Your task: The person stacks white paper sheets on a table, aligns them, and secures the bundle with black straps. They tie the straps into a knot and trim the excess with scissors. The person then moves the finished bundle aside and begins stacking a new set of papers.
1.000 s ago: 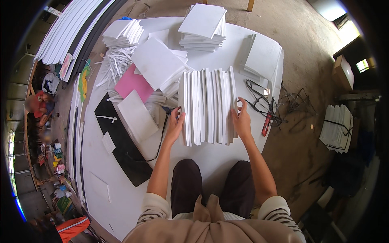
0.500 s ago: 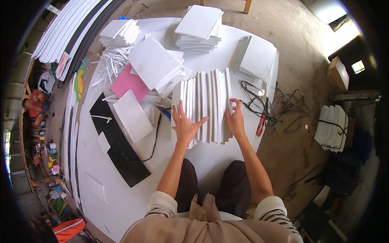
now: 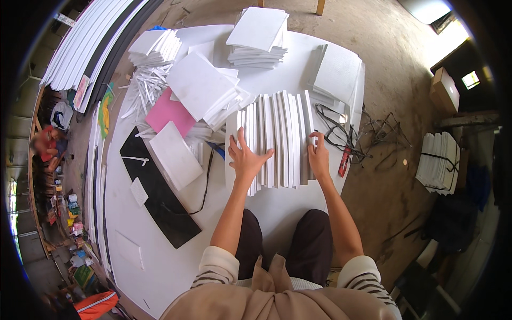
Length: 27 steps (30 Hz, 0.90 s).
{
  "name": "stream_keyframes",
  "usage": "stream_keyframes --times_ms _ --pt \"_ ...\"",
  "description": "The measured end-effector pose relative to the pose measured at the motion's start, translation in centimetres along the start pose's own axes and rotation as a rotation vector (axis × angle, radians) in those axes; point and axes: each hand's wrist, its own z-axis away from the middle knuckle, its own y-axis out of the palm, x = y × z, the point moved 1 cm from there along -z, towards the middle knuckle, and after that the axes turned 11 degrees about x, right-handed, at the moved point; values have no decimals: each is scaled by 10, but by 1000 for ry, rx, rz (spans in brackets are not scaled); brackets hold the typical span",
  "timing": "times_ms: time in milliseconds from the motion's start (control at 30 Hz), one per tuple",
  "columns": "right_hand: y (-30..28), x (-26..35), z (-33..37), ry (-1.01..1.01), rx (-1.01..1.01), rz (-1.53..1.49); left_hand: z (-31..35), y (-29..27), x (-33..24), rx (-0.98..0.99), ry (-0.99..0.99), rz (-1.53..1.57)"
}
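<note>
A row of thin white foam boards point(image 3: 277, 140) stands on edge on the white table point(image 3: 277, 213) before the person. The left hand point(image 3: 246, 159) lies flat and spread on its left end; the right hand point(image 3: 319, 157) pinches the rightmost board. Black cables point(image 3: 341, 133) tangle just right. Flat white stacks point(image 3: 258, 34), a pink sheet point(image 3: 168, 112) and a black panel point(image 3: 160, 197) lie around.

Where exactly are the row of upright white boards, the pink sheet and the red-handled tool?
row of upright white boards point(image 3: 280, 136), head view, top edge of a middle board.
pink sheet point(image 3: 166, 113), head view, middle of its bare pink face.
red-handled tool point(image 3: 344, 161), head view, its red handle at the table's right edge.
</note>
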Motion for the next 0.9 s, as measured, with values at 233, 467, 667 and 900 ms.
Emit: stream_keyframes --times_ms 233,467,667,900 --pt "-5 -14 -6 -23 -36 34 0 -2 1 7 -9 2" --pt "4 -8 -1 -157 -17 138 1 -2 -2 26 -26 14" --pt "-1 -23 -9 -214 43 -22 1 -1 -2 29 -43 0" --pt "-9 -40 -19 -136 48 -107 1 -1 -3 14 -27 -5"
